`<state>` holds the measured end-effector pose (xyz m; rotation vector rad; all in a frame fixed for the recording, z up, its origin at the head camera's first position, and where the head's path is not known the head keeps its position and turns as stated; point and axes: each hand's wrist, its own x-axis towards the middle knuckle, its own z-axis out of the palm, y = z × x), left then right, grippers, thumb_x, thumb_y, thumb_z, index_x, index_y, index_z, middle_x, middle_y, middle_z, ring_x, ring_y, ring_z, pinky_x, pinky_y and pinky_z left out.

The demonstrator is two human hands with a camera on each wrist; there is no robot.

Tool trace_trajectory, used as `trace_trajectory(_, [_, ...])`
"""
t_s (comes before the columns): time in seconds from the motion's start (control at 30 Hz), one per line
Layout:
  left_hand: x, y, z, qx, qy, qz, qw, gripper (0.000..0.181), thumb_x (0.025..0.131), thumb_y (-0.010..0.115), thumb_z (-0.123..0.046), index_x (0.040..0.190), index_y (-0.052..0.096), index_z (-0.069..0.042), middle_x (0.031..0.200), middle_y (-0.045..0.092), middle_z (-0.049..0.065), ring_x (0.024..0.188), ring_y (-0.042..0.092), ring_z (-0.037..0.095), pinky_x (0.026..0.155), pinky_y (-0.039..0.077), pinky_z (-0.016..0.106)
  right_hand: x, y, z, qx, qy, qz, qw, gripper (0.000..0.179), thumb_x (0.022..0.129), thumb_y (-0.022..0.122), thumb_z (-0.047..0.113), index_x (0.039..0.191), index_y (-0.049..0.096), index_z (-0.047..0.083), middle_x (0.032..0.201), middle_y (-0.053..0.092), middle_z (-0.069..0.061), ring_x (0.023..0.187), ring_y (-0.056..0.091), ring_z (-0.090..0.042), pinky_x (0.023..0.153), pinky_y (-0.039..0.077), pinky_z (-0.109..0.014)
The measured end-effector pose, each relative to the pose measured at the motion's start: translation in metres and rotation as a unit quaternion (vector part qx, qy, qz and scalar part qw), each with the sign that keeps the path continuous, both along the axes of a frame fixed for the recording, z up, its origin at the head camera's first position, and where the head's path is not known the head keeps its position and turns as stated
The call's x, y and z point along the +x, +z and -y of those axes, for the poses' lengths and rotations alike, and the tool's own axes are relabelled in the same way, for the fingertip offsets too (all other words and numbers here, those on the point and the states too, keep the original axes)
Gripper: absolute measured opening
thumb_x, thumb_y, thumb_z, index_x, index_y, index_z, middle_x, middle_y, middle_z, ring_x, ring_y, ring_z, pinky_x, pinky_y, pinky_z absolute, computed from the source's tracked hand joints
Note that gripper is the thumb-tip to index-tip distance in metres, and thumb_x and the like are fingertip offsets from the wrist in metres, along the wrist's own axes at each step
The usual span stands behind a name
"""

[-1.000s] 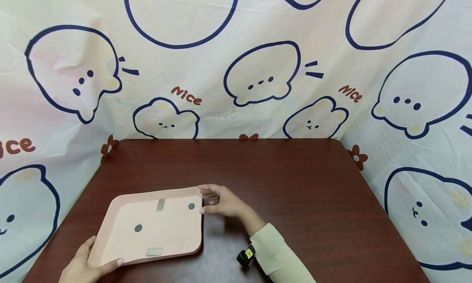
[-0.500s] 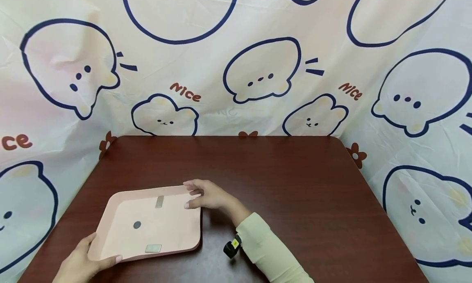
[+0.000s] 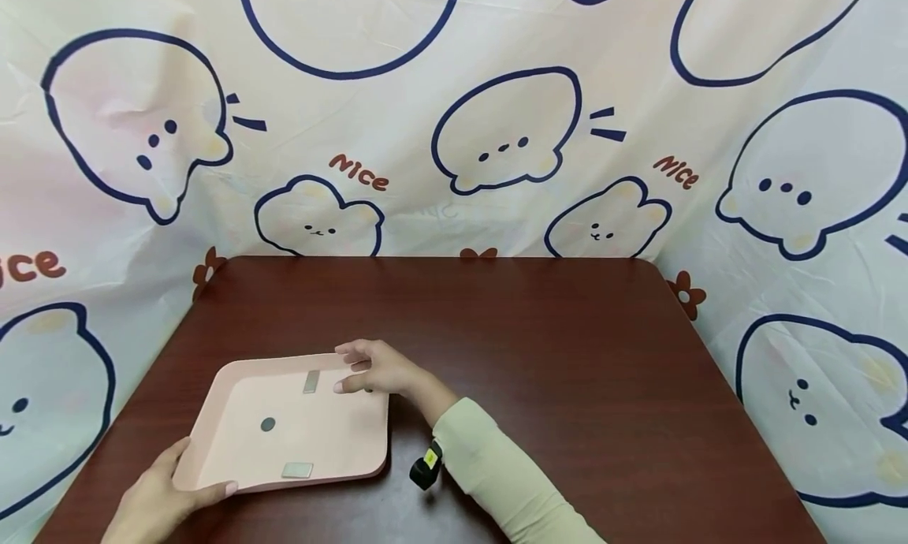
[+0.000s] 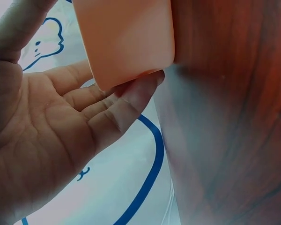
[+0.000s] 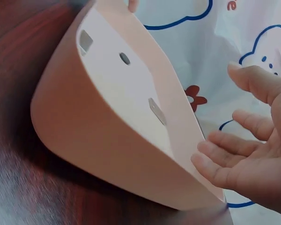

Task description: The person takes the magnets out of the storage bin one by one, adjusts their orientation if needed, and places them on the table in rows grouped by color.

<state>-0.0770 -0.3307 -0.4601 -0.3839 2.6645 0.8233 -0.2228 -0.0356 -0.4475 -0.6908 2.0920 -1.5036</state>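
A shallow pink tray [image 3: 326, 434] with rounded corners and raised walls is on the left of the table in the head view. My left hand [image 3: 152, 493] grips its near left corner, thumb along the front rim; in the left wrist view the fingers [image 4: 117, 108] reach around the tray's wall [image 4: 126, 42]. Over the far right corner hovers my right hand [image 3: 379, 370], fingers spread and holding nothing. Inside the tray lie a dark round disc [image 3: 267, 424] and two silvery rectangular pieces, one near the front [image 3: 297, 470]. A second disc is mostly hidden behind my right hand.
The dark red-brown wooden table [image 3: 567, 386] extends to the right and behind the tray. A pale cloth [image 3: 397, 134] with blue cartoon outlines hangs around its back and sides. A small black device [image 3: 426, 467] is at my right sleeve [image 3: 496, 457].
My right hand has moved left from beside the tray's right edge to over its far right corner, covering a disc. The left hand keeps its grip on the tray.
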Motion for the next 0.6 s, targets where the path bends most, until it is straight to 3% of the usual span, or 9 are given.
trace_trajectory(0.3, [-0.004, -0.001, 0.003, 0.011, 0.007, 0.000, 0.9999, 0.120, 0.070, 0.073, -0.056, 0.138, 0.007, 0.018, 0.132, 0.020, 0.045, 0.114, 0.029, 0.054, 0.090, 0.028, 0.064, 0.003, -0.008, 0.013, 0.023, -0.062, 0.006, 0.9978, 0.055, 0.077, 0.078, 0.016, 0.127, 0.056, 0.010, 0.119, 0.058, -0.008, 0.107, 0.055, -0.017, 0.078, 0.047, -0.022])
trace_trajectory(0.6, [-0.001, -0.001, 0.003, 0.015, 0.009, 0.002, 0.9998, 0.119, 0.070, 0.074, -0.055, 0.137, 0.008, 0.017, 0.132, 0.020, 0.044, 0.114, 0.030, 0.054, 0.090, 0.029, 0.064, 0.005, -0.022, 0.027, 0.005, -0.088, 0.038, 0.9954, 0.048, 0.075, 0.078, 0.012, 0.121, 0.061, 0.011, 0.109, 0.060, -0.005, 0.098, 0.055, -0.011, 0.073, 0.047, -0.021])
